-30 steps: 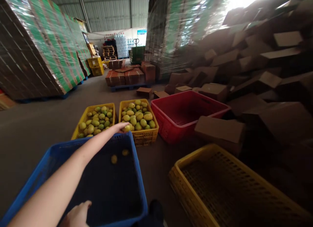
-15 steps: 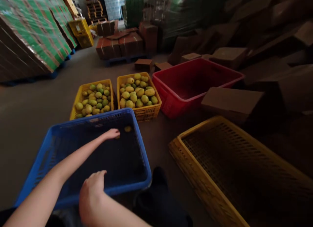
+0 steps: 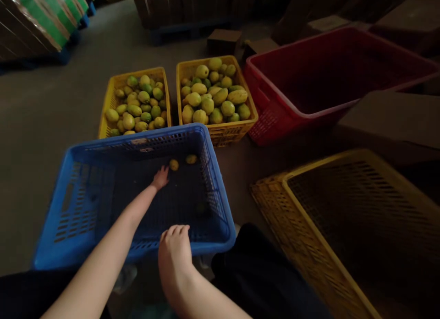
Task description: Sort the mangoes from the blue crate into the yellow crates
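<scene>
My left hand (image 3: 161, 177) reaches into the large blue crate (image 3: 220, 213), fingers apart and holding nothing. Just past its fingertips, a small yellow-green fruit (image 3: 174, 164) lies on the crate's floor. A second fruit (image 3: 191, 159) sits to its right, by the far corner. My right hand (image 3: 175, 245) is over the crate's near rim, its fingers bent together. The palm is turned away, so anything inside that hand is hidden. A faint darker shape shows on the crate floor at the right, too dim to name.
Two yellow crates stand behind the blue one, a left crate (image 3: 106, 108) and a right crate (image 3: 230, 131), both full of yellow-green fruit. A red crate (image 3: 264, 108) is at the far right. A yellow crate (image 3: 292, 209) sits near right. Cardboard boxes (image 3: 225, 40) lie behind.
My left hand has let go of a fruit, which now rests in the blue crate. My right hand has shifted right along the near rim. The view has tipped downward.
</scene>
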The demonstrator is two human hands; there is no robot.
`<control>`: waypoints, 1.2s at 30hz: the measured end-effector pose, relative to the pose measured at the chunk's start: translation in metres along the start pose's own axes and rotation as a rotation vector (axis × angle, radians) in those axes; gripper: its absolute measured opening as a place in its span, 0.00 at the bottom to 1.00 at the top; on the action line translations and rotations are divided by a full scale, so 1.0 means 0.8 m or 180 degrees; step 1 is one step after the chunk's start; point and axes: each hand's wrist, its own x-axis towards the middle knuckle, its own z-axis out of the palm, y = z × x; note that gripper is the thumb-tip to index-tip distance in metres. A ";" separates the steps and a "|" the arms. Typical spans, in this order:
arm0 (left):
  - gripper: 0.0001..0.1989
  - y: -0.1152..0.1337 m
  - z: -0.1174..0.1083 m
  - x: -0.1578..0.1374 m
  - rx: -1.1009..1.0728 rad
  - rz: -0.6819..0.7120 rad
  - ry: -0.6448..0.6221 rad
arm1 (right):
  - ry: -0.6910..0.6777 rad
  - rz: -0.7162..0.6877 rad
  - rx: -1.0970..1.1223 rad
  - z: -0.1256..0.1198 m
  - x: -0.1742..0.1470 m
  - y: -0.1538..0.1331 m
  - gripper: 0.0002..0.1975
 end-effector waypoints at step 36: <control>0.19 -0.002 -0.219 -0.293 -0.7204 -0.0776 -0.0003 | 0.0168 -0.0139 -0.0552 -0.014 0.018 0.014 0.15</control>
